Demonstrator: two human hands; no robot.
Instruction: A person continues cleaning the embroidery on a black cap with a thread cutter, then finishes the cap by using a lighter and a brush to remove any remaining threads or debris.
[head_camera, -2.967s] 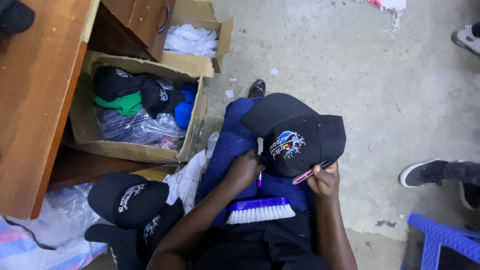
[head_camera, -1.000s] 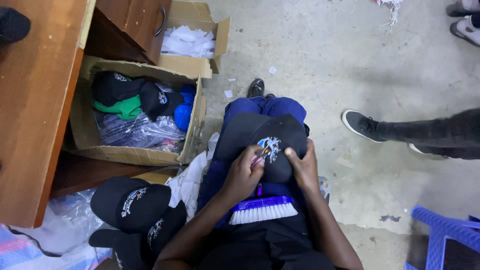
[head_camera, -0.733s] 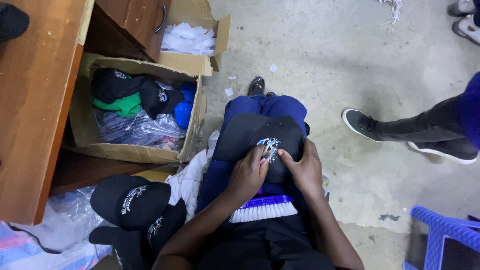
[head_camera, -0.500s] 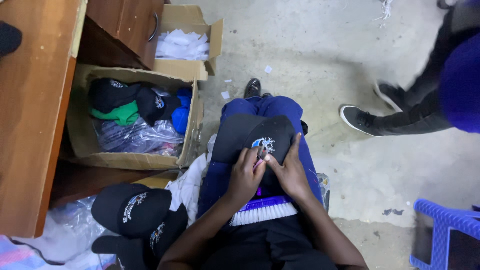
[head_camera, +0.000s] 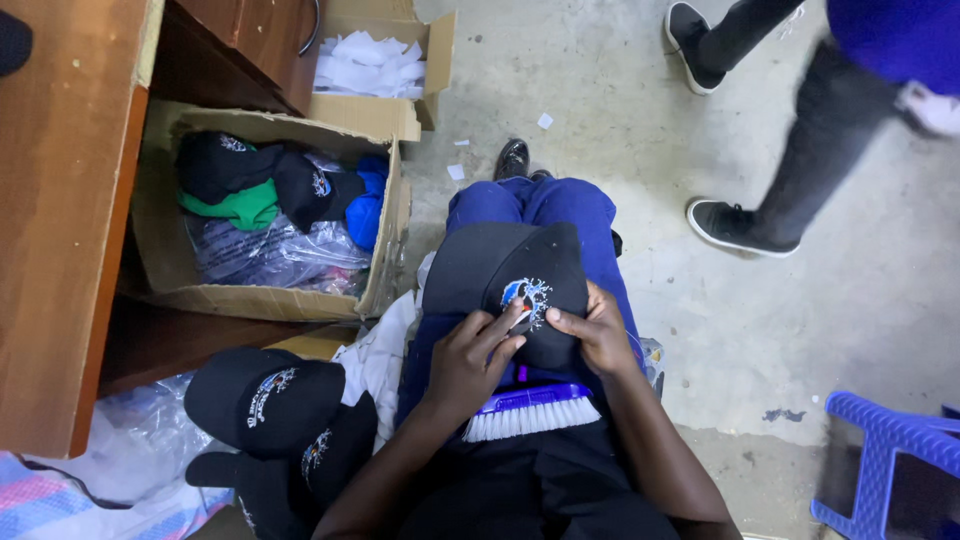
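Both hands have closed in on the black cap (head_camera: 505, 290), now flat on the lap rather than lifted: left hand (head_camera: 470, 360) pinching at its embroidered patch (head_camera: 525, 295), right hand (head_camera: 600, 335) pressing the crown, white-bristled brush (head_camera: 530, 412) lying beneath.

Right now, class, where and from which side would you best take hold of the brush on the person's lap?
Grip the purple back of the brush, coming from above on its far side. It lies flat with white bristles pointing toward the person's body, and the left hand covers its left end.

Black embroidered cap (head_camera: 505, 280) on lap
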